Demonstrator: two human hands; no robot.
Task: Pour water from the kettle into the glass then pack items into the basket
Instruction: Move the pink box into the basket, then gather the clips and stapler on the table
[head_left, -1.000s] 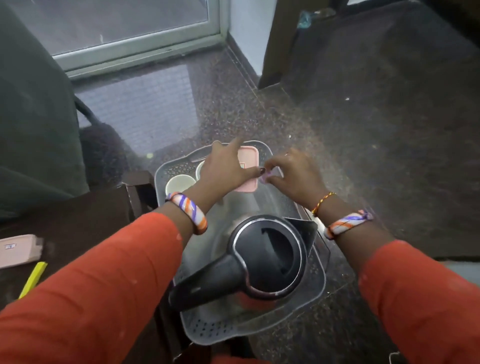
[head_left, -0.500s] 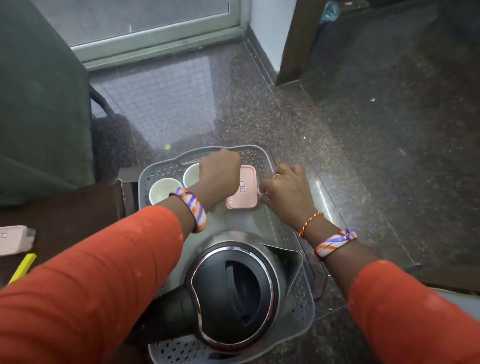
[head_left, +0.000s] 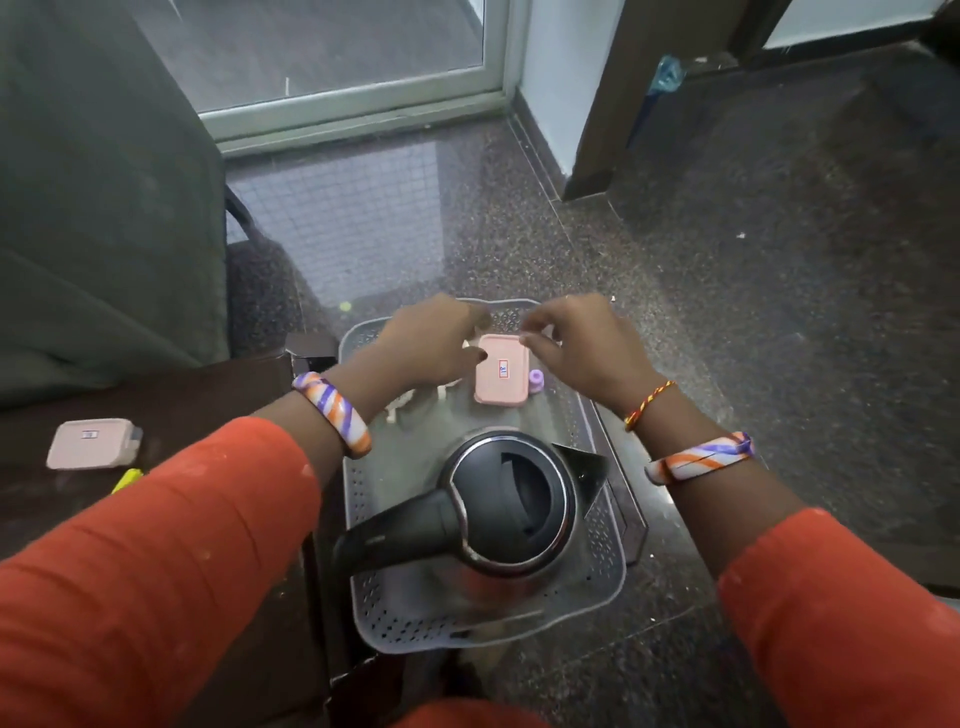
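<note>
A grey perforated basket (head_left: 602, 571) stands in front of me. At its near end sits the black and steel kettle (head_left: 509, 504), lid closed, handle pointing left. At the far end lies a pink lidded box (head_left: 501, 376), and a small purple piece (head_left: 536, 382) rests against its right side. My left hand (head_left: 431, 338) hovers at the box's left edge with its thumb near the lid. My right hand (head_left: 576, 345) hovers over the box's far right corner, fingers loosely curled and holding nothing. Pale cups (head_left: 400, 408) show blurred under my left wrist. I see no glass.
A dark wooden table (head_left: 197, 405) on the left carries a second pink box (head_left: 93, 442) and a yellow-green item (head_left: 127, 478). A grey-green cloth (head_left: 104, 208) hangs at far left. Speckled stone floor (head_left: 727, 312) surrounds the basket; a glass door (head_left: 337, 57) lies ahead.
My right hand let go of the small purple piece beside the pink box and lifted off. My left hand rose from the cups to the box's left edge. The view tilted.
</note>
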